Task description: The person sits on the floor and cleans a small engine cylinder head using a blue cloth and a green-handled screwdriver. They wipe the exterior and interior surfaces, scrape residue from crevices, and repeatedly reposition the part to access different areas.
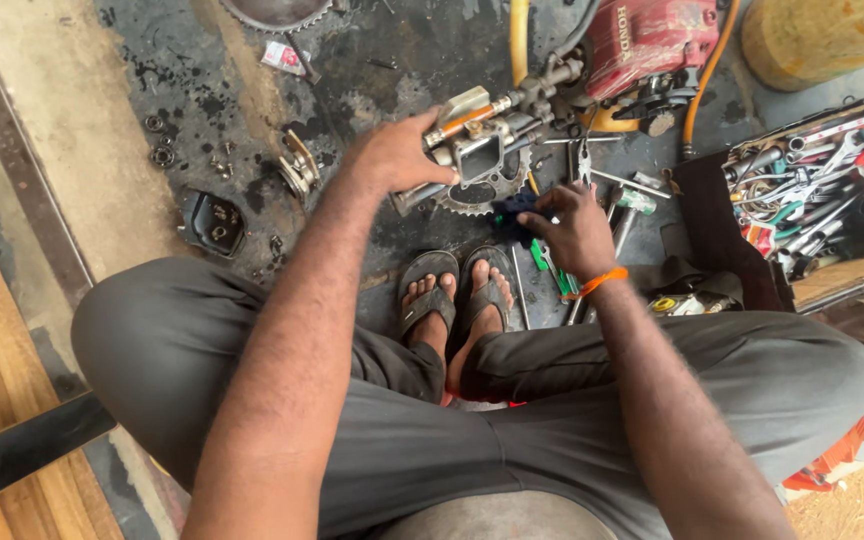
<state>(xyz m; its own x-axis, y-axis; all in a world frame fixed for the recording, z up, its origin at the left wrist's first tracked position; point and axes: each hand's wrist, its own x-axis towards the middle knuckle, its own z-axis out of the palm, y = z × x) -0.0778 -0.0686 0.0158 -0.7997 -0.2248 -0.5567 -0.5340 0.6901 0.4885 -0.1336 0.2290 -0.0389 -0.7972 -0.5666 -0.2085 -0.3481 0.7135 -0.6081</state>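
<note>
I am crouched on a greasy floor, my knees in grey trousers and my feet in sandals below. My left hand [399, 152] grips a metal engine part [479, 142], a block with a square opening and an orange-banded shaft, resting on a toothed sprocket [472, 198]. My right hand [574, 228], with an orange band on the wrist, pinches a dark blue rag [514, 212] just right of the sprocket, above several hand tools [552, 275] lying on the floor.
A red engine [647, 40] with yellow hoses sits at the top. An open toolbox [817, 190] full of wrenches and pliers stands at the right. Small bearings [160, 155], a black cover [214, 222] and a metal bracket [299, 172] lie at the left. A wooden board runs along the left edge.
</note>
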